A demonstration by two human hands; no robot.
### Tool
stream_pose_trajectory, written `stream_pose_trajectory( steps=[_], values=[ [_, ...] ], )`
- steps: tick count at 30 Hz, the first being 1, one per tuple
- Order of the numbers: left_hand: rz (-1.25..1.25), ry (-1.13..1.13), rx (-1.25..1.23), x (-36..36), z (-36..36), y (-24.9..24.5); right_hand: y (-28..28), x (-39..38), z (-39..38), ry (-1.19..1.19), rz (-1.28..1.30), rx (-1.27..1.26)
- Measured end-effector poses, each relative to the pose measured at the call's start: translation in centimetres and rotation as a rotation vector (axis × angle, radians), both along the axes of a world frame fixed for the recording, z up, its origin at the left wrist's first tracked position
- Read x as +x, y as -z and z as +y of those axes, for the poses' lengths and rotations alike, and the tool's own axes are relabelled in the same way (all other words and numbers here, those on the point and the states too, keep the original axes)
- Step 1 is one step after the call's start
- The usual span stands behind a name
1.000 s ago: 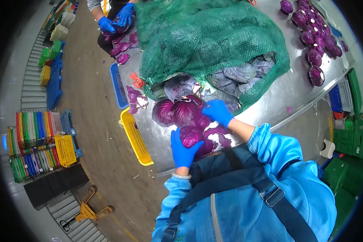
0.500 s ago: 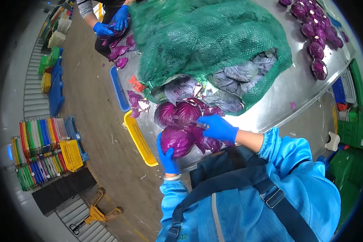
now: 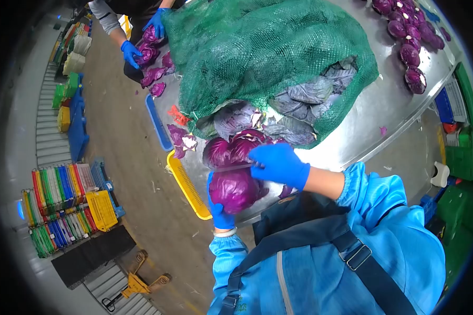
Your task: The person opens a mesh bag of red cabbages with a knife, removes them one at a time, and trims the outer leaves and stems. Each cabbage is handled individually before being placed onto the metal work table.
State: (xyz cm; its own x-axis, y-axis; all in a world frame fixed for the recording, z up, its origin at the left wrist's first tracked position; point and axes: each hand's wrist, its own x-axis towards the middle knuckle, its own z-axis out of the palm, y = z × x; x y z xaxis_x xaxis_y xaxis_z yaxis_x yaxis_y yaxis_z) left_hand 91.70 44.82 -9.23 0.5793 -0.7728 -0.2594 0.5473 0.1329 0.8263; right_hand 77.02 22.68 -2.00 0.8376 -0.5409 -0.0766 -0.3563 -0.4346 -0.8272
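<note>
Holding a knife (image 3: 228,167) in the right hand (image 3: 281,165), the person keeps fingers closed around the handle, which the glove hides; only the thin blade shows, somewhat blurred, pointing left across the far side of a purple cabbage (image 3: 234,190). Can't tell whether the edge touches it. The left hand (image 3: 219,207) is curved around the cabbage's left and near side, holding it, thumb on the surface; some fingers are out of sight behind it. Cabbage location: near edge of the metal table (image 3: 352,134), in front of the sleeve and dark apron. Two purple heads (image 3: 231,149) sit just beyond the blade, the right one partly covered by the right hand. Past them, a green net bag (image 3: 278,47) is cut off at the top; its mesh blurs most contents, but outer-leafed cabbages (image 3: 312,94) show at the opening. Yellow basket (image 3: 190,189) is beside the table's left edge. Top left, a co-worker's gloved hands (image 3: 131,54) are at another cabbage (image 3: 147,54); face out of frame.
</note>
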Motion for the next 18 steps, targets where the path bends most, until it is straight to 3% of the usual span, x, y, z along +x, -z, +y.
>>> stream_pose_trajectory(
  steps=[3, 4, 6, 7, 9, 11, 13, 14, 15, 16, 17, 18],
  values=[
    [0.276, -0.118, -0.015, -1.2, -0.1, -0.6, 3.0, -1.6, -3.3, 0.065, 0.188, -0.107],
    [0.286, -0.052, 0.005, -1.7, -0.7, -1.0, 3.9, -1.7, -4.1, 0.061, 0.284, -0.175],
    [0.305, 0.078, 0.06, -3.2, -2.7, -3.5, 2.7, -1.2, -2.8, 0.036, -0.091, 0.068],
    [0.004, 0.226, 0.173, -3.6, -2.6, -3.2, 1.8, -1.2, -1.8, 0.033, -0.273, 0.2],
    [-0.676, 0.456, 0.407, -4.2, -2.3, -2.5, 0.2, -0.3, -1.0, -0.211, -0.363, 0.597],
    [-0.801, 0.626, 0.342, -4.6, -2.2, -2.4, 1.3, 0.6, -1.0, -0.312, -0.397, 0.498],
    [0.219, 0.543, 0.237, -3.8, -3.6, -4.7, 2.1, -0.9, -2.7, -0.303, -0.224, 0.917],
    [0.205, 0.509, 0.261, -3.7, -3.9, -4.8, 2.5, -2.1, -3.5, -0.296, -0.126, 1.125],
    [0.178, 0.406, 0.283, -3.8, -3.8, -3.6, 2.5, -3.6, -3.3, -0.163, -0.213, 1.333],
    [0.147, 0.305, 0.305, -3.9, -3.7, -2.5, 5.1, -5.6, -3.3, -0.147, -0.298, 1.462],
    [-0.297, 0.395, 0.493, -3.7, -4.5, -1.7, 7.9, -7.5, -2.5, 0.003, -0.34, 1.537],
    [-0.544, 0.346, 0.422, -4.9, -5.7, -1.8, 10.6, -9.4, -1.7, 0.153, -0.392, 1.598]
  ],
)
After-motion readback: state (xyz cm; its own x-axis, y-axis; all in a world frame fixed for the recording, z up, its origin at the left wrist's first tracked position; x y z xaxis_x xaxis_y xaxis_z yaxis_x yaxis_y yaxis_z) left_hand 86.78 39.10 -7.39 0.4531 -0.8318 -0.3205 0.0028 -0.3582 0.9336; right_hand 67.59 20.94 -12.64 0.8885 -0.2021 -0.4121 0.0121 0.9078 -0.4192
